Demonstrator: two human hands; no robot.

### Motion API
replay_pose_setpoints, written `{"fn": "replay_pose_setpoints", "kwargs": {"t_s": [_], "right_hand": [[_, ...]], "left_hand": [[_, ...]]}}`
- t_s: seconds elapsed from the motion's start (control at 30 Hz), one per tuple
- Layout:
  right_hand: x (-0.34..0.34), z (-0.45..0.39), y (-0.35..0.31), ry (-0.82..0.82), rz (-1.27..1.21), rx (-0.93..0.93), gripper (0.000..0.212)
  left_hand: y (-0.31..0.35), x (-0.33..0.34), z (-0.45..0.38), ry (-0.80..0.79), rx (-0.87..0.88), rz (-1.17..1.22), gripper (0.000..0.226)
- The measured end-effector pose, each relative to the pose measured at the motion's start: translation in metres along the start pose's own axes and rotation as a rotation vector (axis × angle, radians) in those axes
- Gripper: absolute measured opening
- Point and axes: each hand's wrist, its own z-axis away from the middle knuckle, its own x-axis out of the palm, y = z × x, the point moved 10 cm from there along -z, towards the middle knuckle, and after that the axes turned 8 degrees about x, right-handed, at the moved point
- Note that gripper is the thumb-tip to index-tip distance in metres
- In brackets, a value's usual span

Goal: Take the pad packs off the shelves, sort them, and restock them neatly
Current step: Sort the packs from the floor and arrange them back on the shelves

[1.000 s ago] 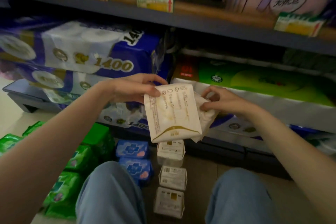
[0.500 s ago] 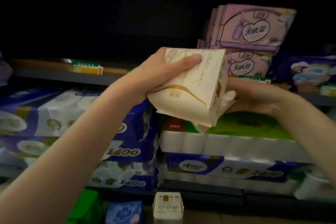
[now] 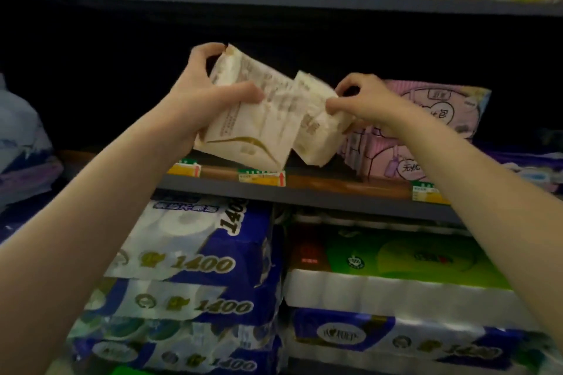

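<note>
Blue-and-white tissue roll bales [image 3: 195,280] fill the bottom shelf. Above, pink pad packs [image 3: 426,128] lie on the middle shelf [image 3: 320,184]. Before its dark gap, the left hand [image 3: 201,94] grips a cream pad pack [image 3: 259,125]; the right hand [image 3: 362,100] pinches a smaller cream pack [image 3: 313,134] beside it.

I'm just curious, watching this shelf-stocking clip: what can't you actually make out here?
- Print on the cream pad packs: motion-blurred, head view.
- Price tags: too small and soft to read.
- Back of the middle shelf: lost in darkness.
- Pink packs: partly behind the right hand.
- Left hand: its palm is hidden against the pack.
</note>
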Motion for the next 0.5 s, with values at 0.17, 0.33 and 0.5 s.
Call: {"fn": "replay_pose_setpoints", "kwargs": {"t_s": [0.17, 0.33, 0.5], "right_hand": [[0.017, -0.035, 0.022, -0.063, 0.358, -0.021, 0.035], [0.03, -0.062, 0.021, -0.037, 0.458, -0.093, 0.046], [0.07, -0.089, 0.044, -0.133, 0.721, -0.153, 0.04]], "left_hand": [[-0.013, -0.006, -0.033, -0.019, 0.107, -0.337, 0.092], [-0.021, 0.009, -0.053, -0.053, 0.27, -0.583, 0.098], [-0.02, 0.021, -0.043, -0.136, 0.541, -0.891, 0.102]]}}
